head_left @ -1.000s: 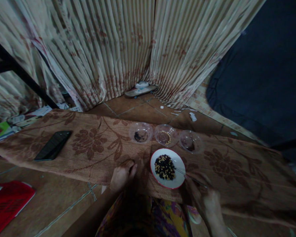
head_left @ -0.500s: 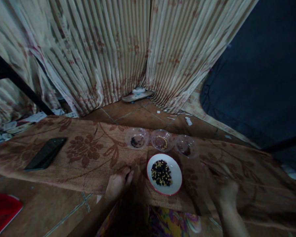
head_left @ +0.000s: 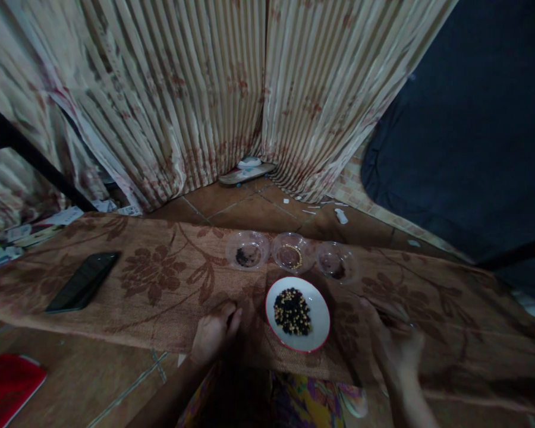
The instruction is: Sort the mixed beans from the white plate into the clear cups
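My left hand (head_left: 214, 333) rests on the cloth left of a white bowl (head_left: 318, 315) with a red rim, fingers curled closed and no object showing in them. Inside the bowl lies a mix of black and pale yellow beans (head_left: 292, 312). To the right of the bowl is my right hand (head_left: 396, 342), blurred, its fingers bent around something thin with a small bright glint; its kind is too dark to tell. Behind the bowl stand three clear plastic cups: the left cup (head_left: 248, 249) has dark bits, the middle cup (head_left: 290, 252) yellow beans, the right cup (head_left: 336, 263) dark reddish bits.
A brown flowered cloth (head_left: 169, 309) covers the narrow table. A black phone (head_left: 82, 282) lies at its left. Beyond are striped curtains (head_left: 205, 89), a skateboard (head_left: 246, 173) on the tiled floor and a dark draped surface (head_left: 463, 131). Something red (head_left: 11, 383) is at lower left.
My right hand has shifted slightly, staying right of the bowl. My left hand, the bowl and the cups keep their places; the view has moved a little.
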A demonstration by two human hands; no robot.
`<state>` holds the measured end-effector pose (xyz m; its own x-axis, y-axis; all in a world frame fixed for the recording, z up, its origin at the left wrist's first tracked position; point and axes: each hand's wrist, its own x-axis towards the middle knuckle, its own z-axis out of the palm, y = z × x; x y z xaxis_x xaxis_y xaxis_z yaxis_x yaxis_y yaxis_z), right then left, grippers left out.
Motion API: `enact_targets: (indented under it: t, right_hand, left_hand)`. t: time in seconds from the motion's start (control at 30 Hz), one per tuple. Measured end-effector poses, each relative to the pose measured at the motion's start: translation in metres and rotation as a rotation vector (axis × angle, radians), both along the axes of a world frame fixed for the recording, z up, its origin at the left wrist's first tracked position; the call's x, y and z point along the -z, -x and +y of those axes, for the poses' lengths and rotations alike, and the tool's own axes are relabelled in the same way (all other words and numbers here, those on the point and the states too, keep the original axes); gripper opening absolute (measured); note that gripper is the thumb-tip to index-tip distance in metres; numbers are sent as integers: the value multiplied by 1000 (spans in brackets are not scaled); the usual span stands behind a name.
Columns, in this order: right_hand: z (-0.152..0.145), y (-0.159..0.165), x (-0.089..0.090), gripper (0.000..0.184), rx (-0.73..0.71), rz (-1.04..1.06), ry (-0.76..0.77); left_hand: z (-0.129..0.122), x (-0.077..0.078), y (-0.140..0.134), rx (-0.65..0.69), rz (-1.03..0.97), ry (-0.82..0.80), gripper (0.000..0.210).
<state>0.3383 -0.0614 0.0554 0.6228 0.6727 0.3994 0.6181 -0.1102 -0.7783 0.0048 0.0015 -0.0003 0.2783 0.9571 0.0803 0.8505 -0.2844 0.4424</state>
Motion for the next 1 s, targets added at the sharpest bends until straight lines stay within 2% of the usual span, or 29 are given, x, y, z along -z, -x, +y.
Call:
enact_targets:
  t: [0.2, 0.3, 0.73, 1.0]
  right_hand:
    - [-31, 33, 6, 33, -166, 132, 202]
    - [-35, 39, 10, 35, -222, 111, 211]
    - [-37, 41, 14, 38, -225, 43, 244]
    - [-34, 43, 11, 39, -266, -58, 238]
  left_hand:
    - [0, 2, 0, 0, 22, -23, 27]
    - [0, 3, 0, 5, 22, -31, 27]
    - [0, 4, 0, 10, -6, -43, 27]
    - [0, 2, 0, 13, 10, -33, 26]
